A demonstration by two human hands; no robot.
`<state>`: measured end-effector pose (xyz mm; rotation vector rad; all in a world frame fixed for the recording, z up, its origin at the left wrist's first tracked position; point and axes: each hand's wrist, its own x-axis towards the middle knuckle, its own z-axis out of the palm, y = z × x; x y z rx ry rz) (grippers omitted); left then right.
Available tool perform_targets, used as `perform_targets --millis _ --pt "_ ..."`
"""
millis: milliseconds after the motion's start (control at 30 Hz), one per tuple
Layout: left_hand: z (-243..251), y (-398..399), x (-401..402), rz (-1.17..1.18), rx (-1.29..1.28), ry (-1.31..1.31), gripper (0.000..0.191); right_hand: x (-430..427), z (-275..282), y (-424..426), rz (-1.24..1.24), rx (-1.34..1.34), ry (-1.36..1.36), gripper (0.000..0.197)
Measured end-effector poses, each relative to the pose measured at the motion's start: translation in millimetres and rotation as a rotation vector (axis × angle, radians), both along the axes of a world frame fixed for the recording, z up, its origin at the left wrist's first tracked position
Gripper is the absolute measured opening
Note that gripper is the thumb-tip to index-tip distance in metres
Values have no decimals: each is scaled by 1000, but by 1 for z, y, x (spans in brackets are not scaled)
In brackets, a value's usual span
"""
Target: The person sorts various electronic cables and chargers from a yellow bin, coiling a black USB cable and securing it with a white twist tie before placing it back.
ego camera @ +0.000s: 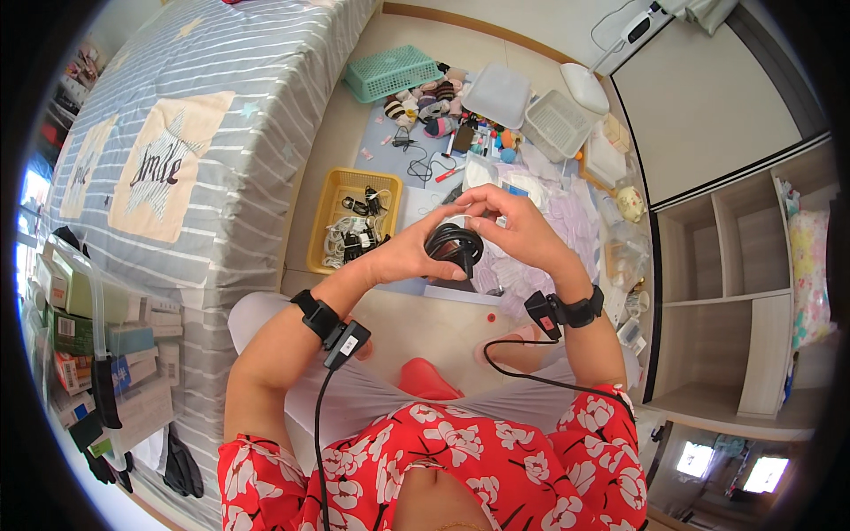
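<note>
A coiled black cable (454, 244) is gripped in my left hand (413, 247), its thumb and fingers around the loops. My right hand (516, 222) is at the top of the coil, with its thumb and fingertips pinched on a thin white piece; what that piece is, I cannot tell. Left of my hands, a yellow plastic basket (313, 247) holds white cables (337, 239) and black cables (364, 202) with plugs. Beyond my hands, a loose black cord (418, 170) lies on the blue mat (392, 159), near a red marker (449, 174).
Pale lilac gloves or bags (564, 229) spread right of my hands. Socks (425, 106), a green basket (393, 72), a white basket (558, 125) and a translucent lid (498, 95) are farther back. A bed (259, 119) borders the left, a shelf unit (720, 305) the right.
</note>
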<state>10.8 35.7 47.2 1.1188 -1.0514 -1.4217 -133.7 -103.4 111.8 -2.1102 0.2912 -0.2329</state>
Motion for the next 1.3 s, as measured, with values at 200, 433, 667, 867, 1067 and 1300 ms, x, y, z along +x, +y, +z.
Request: perform_targets --millis 200,433,667,867,1067,1300 --pt "-3 3 4 -25 31 -5 55 2 1 7 -30 289 -67 26" --pt "10 2 2 96 140 8 48 0 -15 13 -121 375 -239 21" --pt "16 7 9 196 18 135 46 -13 -19 8 -207 658 -345 27" --pt "14 3 15 282 56 48 38 -16 -25 26 -215 575 -302 30" --pt "10 2 -1 327 77 -684 47 -5 -10 36 -223 661 -332 39" --pt "2 -1 10 356 245 -209 42 -12 -18 55 9 125 -16 28"
